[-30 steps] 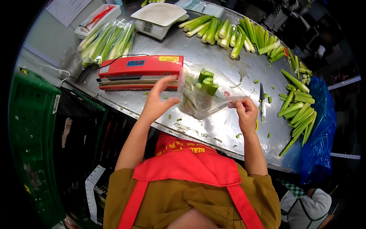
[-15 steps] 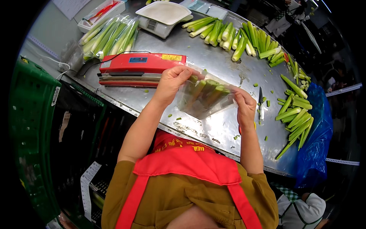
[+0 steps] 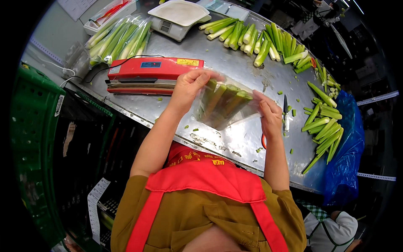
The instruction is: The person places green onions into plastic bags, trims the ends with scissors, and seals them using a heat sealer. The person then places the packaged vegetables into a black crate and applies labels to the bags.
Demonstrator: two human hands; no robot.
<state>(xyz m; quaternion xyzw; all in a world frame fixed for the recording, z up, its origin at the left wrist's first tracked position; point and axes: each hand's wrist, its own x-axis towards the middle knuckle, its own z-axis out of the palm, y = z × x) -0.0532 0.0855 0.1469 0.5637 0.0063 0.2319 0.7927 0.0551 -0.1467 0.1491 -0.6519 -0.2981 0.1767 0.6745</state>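
Note:
A clear plastic bag [image 3: 224, 105] filled with several green stalk pieces hangs above the steel table [image 3: 235, 143]. My left hand [image 3: 189, 86] grips the bag's top left corner. On the other side my right hand [image 3: 268, 115] pinches the bag's right edge. A red heat sealer [image 3: 149, 75] lies on the table just left of my left hand. My forearms rise from the lower edge over my red apron.
Loose green stalks [image 3: 260, 38] lie in a row at the back and another pile [image 3: 325, 126] at the right. A white scale [image 3: 176, 17] stands at the back, bagged stalks [image 3: 119, 40] left of it. A knife [image 3: 286, 113] lies near my right hand. A green crate [image 3: 33, 147] stands left.
Both hands lifted the bag off the table and drew its mouth flat and taut between them; the stalks now lie side by side inside.

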